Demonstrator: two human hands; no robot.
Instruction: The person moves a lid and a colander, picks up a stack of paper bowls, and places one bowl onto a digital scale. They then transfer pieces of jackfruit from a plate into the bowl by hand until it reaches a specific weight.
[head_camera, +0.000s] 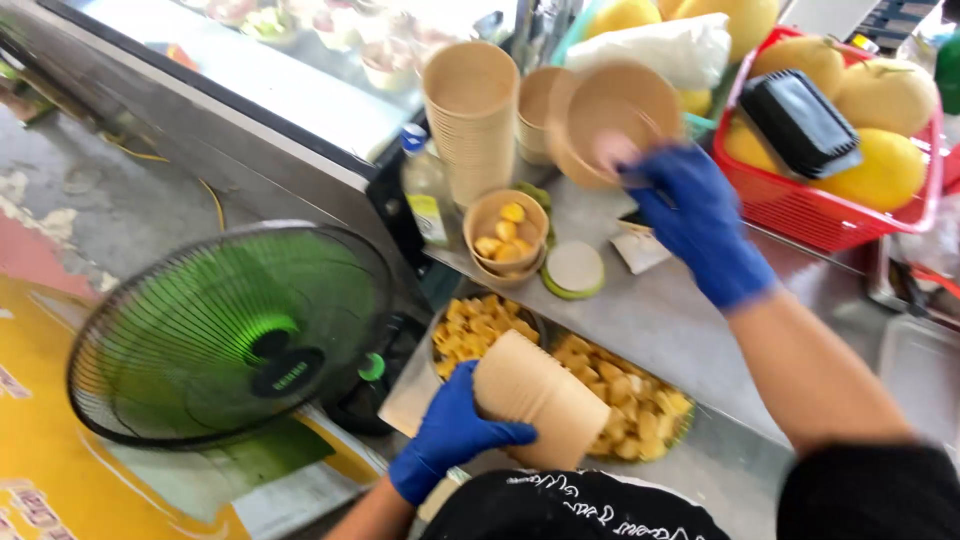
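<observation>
blue gloves (690, 215), brown paper cup (540, 398), red basket (800, 205)

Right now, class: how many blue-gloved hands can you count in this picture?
2. The left hand grips a stack of brown paper bowls low in the frame; the right hand reaches toward a tilted brown bowl on the steel counter.

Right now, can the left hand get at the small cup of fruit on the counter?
Probably not freely: the left hand already holds a paper cup. The fruit cup itself stands uncovered, with nothing in front.
</observation>
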